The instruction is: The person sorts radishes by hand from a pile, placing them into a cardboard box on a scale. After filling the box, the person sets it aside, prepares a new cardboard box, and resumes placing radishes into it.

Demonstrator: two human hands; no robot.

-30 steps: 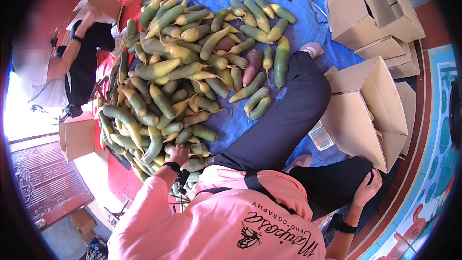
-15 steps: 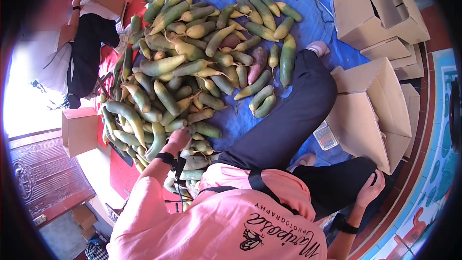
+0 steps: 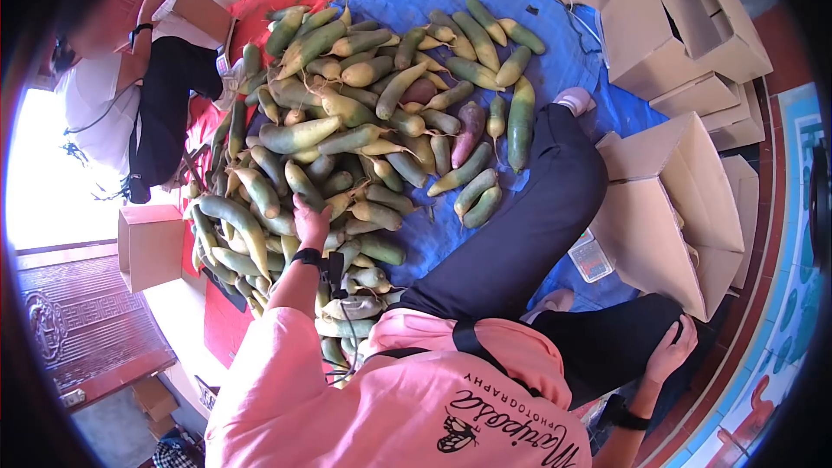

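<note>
My left hand [image 3: 312,224] reaches into a large pile of green radishes. Its fingers and thumb close round the near end of one green radish [image 3: 303,185], which lies among the others; part of the grip is hidden. A long, curved green radish [image 3: 236,218] lies left of this hand, and a pale yellow-green radish [image 3: 300,133] rests farther up the pile. A purple-red radish [image 3: 469,132] sits at the pile's right side. On my dark-trousered knee rests my right hand [image 3: 672,350], fingers spread and holding nothing.
Blue sheeting [image 3: 425,247] and red sheeting [image 3: 227,325] lie under the radishes. Open cardboard boxes [image 3: 637,199] stand at my right, beside a small scale with a display [image 3: 591,258]. Another person [image 3: 178,78] sits at upper left near a small box [image 3: 149,247].
My left hand has moved forward and slightly left, from the pile's near part to the end of a green radish. My right hand stays on my knee. The view has shifted slightly.
</note>
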